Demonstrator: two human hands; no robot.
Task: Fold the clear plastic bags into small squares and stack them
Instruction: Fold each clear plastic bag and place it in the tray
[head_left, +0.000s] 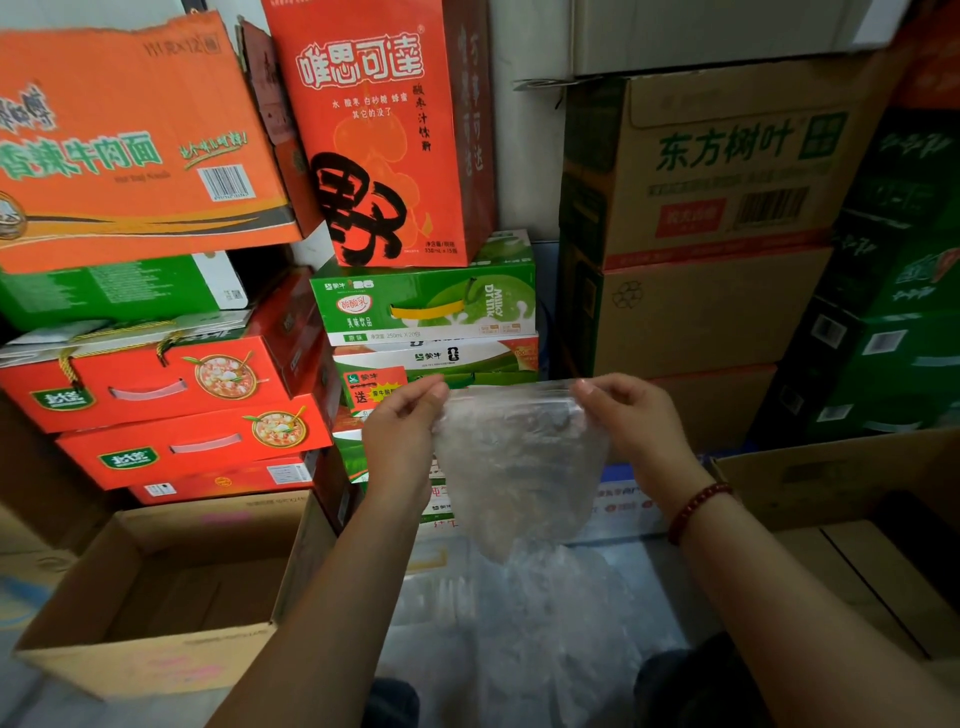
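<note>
Between both hands, in mid-air: crinkled clear plastic bag (519, 467), hanging down. Left hand (402, 421) pinches its top left corner. Right hand (631, 415) pinches the top right.

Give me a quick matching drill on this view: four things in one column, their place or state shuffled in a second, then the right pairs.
Things:
1. clear plastic bag
2. bead bracelet
3. open cardboard box
4. pile of clear plastic

Places or states:
A. on the right wrist
B. lying low between the forearms
C. held up by its top corners, hanging down
D. at lower left, flaps open

Pairs: 1-C, 2-A, 3-D, 4-B. The left hand and right hand each pinch one top corner of the bag.
</note>
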